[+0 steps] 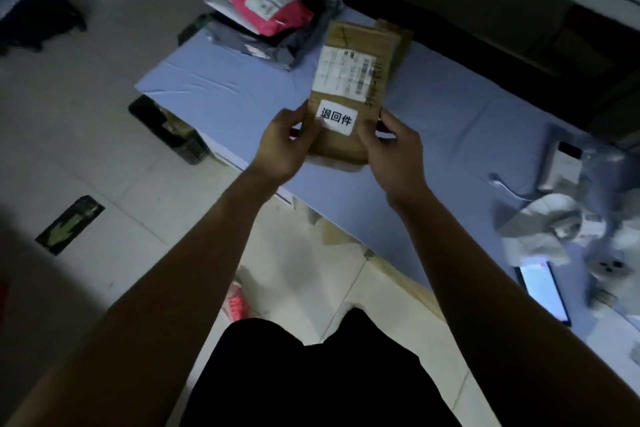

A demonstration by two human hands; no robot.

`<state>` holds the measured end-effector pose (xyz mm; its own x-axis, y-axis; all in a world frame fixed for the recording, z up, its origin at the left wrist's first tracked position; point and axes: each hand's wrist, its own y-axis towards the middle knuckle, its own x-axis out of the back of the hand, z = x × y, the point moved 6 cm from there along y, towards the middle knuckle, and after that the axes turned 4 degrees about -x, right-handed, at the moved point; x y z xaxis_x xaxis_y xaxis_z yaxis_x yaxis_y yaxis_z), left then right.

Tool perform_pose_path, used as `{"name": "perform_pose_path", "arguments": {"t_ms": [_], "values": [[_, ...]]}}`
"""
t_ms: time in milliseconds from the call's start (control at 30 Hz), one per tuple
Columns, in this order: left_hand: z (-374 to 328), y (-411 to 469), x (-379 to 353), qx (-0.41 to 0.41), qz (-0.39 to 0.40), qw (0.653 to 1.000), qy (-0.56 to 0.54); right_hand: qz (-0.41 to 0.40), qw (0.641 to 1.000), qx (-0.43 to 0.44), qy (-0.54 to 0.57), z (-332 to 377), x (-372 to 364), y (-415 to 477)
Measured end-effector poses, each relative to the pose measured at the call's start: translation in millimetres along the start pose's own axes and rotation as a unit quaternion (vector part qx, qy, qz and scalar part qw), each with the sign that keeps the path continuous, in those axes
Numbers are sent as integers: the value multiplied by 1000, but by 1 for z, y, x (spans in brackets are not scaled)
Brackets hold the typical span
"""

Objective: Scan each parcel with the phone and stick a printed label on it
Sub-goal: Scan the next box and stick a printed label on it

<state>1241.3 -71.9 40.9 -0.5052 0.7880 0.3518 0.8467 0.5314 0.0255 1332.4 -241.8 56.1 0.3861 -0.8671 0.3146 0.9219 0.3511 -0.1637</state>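
Blue-covered table [214,80], parcel pile [272,12] at far end, lit phone [542,291], crumpled bags [543,224] at right

- The scene is dim overall, with a cool bluish cast; no lamp shows.
- The floor tiles [311,263] below the table edge form the brightest, slightly warm patch, while the floor at lower left sinks into shadow.
- The phone screen [543,291] glows and is washed out.
- The printed label [337,117] on the brown parcel [346,149] reads sharply; the shipping label [346,71] above it is smeared and unreadable.
- The crumpled white wrapping [540,229] at right is blurred.
- The corners darken toward black, and the table [221,80] edge slants and bows from wide-angle distortion.
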Motion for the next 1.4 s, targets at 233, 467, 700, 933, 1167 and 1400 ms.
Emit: {"name": "perform_pose_path", "arguments": {"t_ms": [233, 467, 700, 933, 1167, 1400], "values": [[32, 28, 217, -14, -45, 999, -4, 67, 995, 73, -1, 113, -195, 11], [67, 72, 386, -39, -63, 997, 13, 122, 985, 116, 27, 190, -363, 35], [129, 180, 492, -35, -76, 995, 63, 121, 986, 110, 43, 229, -496, 128], [192, 312, 563, 26, -58, 995, 79, 134, 983, 118, 50, 245, -607, 238], [277, 437, 610, 89, 2, 995, 34, 166, 986, 32, 6, 242, -696, 346], [399, 550, 621, 91, 178, 980, 23, 81, 993, -81, 12, 177, -791, 422]]}}
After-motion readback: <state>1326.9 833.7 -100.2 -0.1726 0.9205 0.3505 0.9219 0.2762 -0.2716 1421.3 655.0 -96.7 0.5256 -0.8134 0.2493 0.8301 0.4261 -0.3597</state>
